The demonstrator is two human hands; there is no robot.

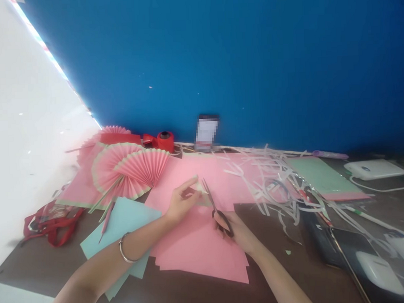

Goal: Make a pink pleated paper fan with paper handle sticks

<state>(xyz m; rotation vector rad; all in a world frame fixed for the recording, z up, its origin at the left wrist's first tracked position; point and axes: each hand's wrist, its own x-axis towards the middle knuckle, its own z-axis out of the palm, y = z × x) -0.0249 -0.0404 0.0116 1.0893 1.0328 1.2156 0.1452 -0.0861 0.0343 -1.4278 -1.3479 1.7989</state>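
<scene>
Pinched in the fingers of my left hand (182, 200) is a small pale green piece of paper (200, 187), blurred at its edges. My right hand (237, 232) is wrapped round the black handles of a pair of scissors (214, 203). The blades point up and away from me, slightly apart, close to the green piece. I cannot tell whether they touch it. Both hands are over a stack of pink paper (200, 254). Blue-green paper sheets (127, 217) lie under my left forearm.
Pleated pink paper fans (149, 165) and a red strap (63, 224) lie at left. A phone (206, 133) leans on the blue wall. At right are tangled white paper strips (256, 176), green paper (326, 175), a white device (373, 168) and a white case (379, 271).
</scene>
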